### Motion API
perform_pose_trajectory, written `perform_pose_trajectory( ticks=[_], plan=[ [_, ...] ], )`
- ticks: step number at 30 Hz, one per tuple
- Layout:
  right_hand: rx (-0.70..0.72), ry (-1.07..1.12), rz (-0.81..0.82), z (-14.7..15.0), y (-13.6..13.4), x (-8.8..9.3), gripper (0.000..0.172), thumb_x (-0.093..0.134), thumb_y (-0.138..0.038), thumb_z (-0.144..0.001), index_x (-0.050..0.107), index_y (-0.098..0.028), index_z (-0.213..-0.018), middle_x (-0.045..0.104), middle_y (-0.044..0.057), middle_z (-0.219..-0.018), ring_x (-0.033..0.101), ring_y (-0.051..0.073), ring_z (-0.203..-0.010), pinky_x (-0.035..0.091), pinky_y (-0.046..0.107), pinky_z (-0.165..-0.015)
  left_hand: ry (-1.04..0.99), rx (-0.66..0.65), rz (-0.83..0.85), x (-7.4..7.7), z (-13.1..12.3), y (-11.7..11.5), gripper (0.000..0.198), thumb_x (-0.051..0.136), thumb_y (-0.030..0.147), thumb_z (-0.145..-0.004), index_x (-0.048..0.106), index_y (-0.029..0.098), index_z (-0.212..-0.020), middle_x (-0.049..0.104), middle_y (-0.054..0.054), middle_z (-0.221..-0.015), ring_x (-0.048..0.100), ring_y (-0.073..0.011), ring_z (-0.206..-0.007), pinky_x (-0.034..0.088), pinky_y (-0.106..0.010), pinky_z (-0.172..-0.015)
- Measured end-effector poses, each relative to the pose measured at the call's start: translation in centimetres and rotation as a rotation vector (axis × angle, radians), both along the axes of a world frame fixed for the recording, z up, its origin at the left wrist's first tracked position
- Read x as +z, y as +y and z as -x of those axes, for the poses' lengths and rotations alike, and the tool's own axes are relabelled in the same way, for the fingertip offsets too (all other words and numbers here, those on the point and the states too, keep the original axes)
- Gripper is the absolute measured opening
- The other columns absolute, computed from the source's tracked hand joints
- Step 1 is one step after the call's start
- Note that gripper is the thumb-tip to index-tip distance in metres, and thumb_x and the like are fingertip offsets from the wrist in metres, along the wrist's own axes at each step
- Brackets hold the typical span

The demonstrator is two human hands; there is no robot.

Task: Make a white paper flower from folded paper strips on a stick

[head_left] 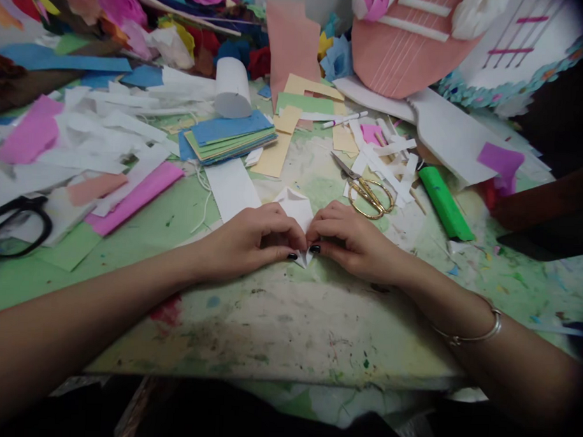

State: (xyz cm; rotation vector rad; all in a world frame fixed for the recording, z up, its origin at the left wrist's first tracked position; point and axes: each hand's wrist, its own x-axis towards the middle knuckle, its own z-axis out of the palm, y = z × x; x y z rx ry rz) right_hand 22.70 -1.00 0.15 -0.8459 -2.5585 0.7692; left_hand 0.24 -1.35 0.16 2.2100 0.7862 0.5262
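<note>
A small folded piece of white paper (297,209) lies between my hands near the middle of the table. My left hand (259,240) pinches its left side, thumb and fingers close together. From the other side my right hand (345,241) pinches the same paper, its fingertips almost touching the left ones. The fingers cover part of the folds. Behind my left hand lies a flat white paper strip (232,190). Gold-handled scissors (371,197) rest just beyond my right hand, blades pointing away to the left.
A stack of coloured paper (232,140) and a white paper roll (233,89) stand farther back. White scraps (108,129) and black-handled scissors (21,225) are at left. At right lie a green crepe-paper roll (445,201) and white card (454,135), with a pink guitar-like craft (407,57) behind.
</note>
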Motion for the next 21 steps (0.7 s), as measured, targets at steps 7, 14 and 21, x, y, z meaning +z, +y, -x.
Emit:
perform_pose_trajectory(
  ticks=[7, 14, 21],
  plan=[
    [-0.062, 0.025, 0.014, 0.09, -0.15, 0.01, 0.014, 0.056, -0.011, -0.085, 0.063, -0.019, -0.094, 0.065, 0.003, -0.085, 0.051, 0.018, -0.086, 0.035, 0.031, -0.079, 0.004, 0.129, 0.034, -0.05, -0.17, -0.11, 0.009, 0.066, 0.021, -0.079, 0.062, 0.017, -0.086, 0.065, 0.0, -0.084, 0.059, -0.0117, -0.077, 0.045, -0.025, -0.07],
    [-0.088, 0.02, 0.021, 0.09, -0.26, 0.32, 0.015, 0.058, -0.012, -0.083, 0.063, -0.017, -0.097, 0.064, 0.004, -0.083, 0.052, 0.018, -0.085, 0.037, 0.031, -0.077, 0.039, 0.102, -0.061, -0.02, 0.0, -0.18, 0.009, 0.061, 0.022, -0.081, 0.061, 0.017, -0.088, 0.063, -0.002, -0.084, 0.057, -0.0132, -0.078, 0.043, -0.026, -0.069],
    [-0.111, 0.047, 0.05, 0.23, -0.42, 0.35, 0.017, 0.056, -0.011, -0.083, 0.062, -0.017, -0.097, 0.065, 0.003, -0.084, 0.054, 0.016, -0.08, 0.038, 0.03, -0.077, 0.121, 0.036, -0.139, 0.08, 0.12, -0.12, 0.007, 0.059, 0.024, -0.083, 0.06, 0.018, -0.082, 0.061, -0.002, -0.081, 0.051, -0.0167, -0.083, 0.039, -0.03, -0.075]
  ],
)
